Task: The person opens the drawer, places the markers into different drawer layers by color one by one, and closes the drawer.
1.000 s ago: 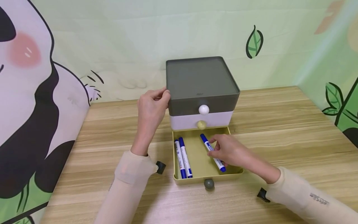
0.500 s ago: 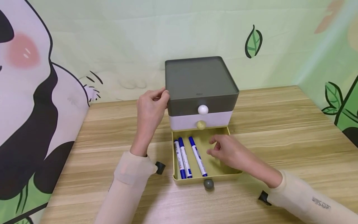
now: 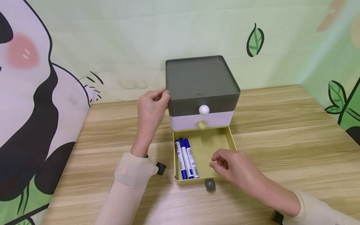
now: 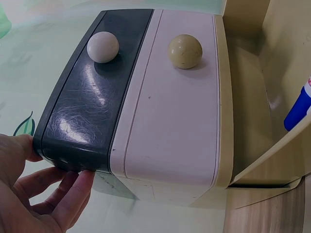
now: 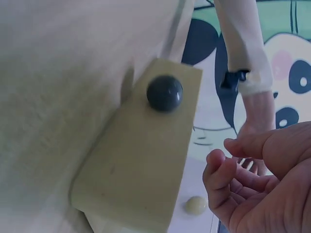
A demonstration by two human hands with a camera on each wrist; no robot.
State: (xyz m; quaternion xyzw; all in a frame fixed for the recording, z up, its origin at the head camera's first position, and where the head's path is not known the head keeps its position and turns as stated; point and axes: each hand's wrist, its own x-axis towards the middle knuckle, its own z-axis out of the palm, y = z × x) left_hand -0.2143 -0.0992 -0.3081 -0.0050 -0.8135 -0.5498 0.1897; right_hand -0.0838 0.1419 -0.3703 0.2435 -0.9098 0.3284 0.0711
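A stacked drawer box [image 3: 202, 78] with a dark grey top and a white middle tier stands on the table. Its bottom yellow drawer [image 3: 209, 143] is pulled out. Inside, three white markers [image 3: 192, 159] with blue caps lie side by side along the left wall. My left hand [image 3: 150, 107] holds the grey tier's left side near the front, the thumb at the upper edge and the fingertips on the side wall [image 4: 70, 172]. With loosely curled fingers and nothing between them, my right hand [image 3: 239, 167] hovers over the drawer's front right corner, hiding it.
The upper drawers are closed, with a white knob [image 3: 203, 109] and a yellow knob [image 3: 202, 125]. A dark grey knob [image 5: 164, 93] juts from the yellow drawer's front. Behind the wooden table [image 3: 275, 125] hangs a printed panda backdrop [image 3: 126, 47].
My right hand lets go of the third marker, which drops into the drawer and ends up beside the other two at the left. The hand then draws back toward me. The left hand stays put.
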